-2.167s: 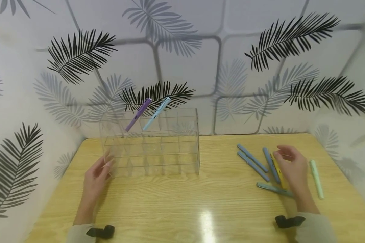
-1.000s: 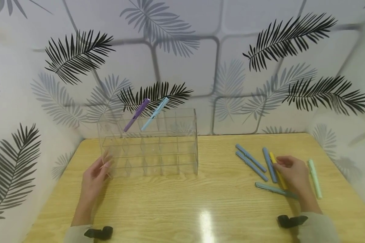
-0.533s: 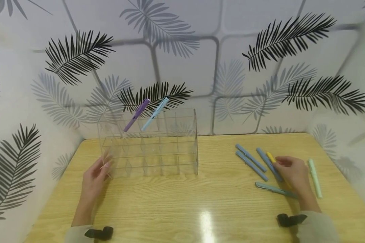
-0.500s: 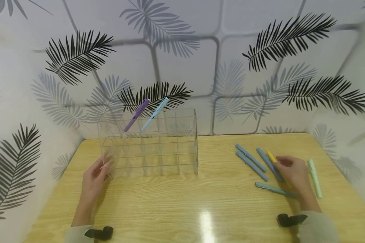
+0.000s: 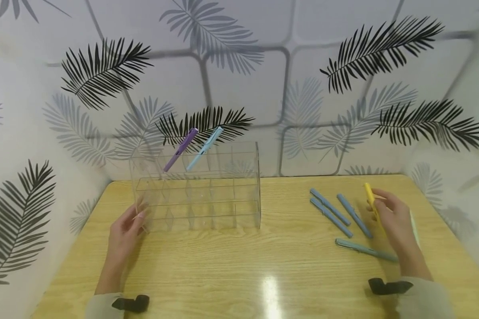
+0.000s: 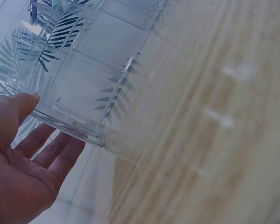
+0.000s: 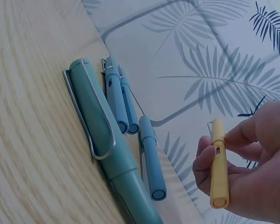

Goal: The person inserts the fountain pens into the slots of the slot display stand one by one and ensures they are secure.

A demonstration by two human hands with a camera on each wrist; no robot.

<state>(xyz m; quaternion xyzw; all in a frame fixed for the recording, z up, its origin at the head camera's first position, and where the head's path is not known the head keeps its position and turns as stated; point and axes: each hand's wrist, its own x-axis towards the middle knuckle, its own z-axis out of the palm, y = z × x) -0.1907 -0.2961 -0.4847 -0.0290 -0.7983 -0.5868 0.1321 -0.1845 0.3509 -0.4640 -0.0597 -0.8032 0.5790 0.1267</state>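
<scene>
At the left of the head view, my left hand grips the left side of a clear acrylic pen organizer. Its thumb lies on one face and the fingers reach behind the edge. A purple pen and a light blue pen lean in the organizer's upper row. On the right, a yellow pen is pinched by my right hand, raised off the table. Three blue pens, one of them this blue pen, lie to its left.
A teal pen lies nearest, its far end close to my right wrist. Behind the right hand a pale green pen is mostly hidden. The wooden table meets a leaf-patterned backdrop at the back.
My right hand has lifted the yellow pen from the table and shifted slightly right. The blue pen beside it has turned a little leftward at its far end. My left hand stays put.
</scene>
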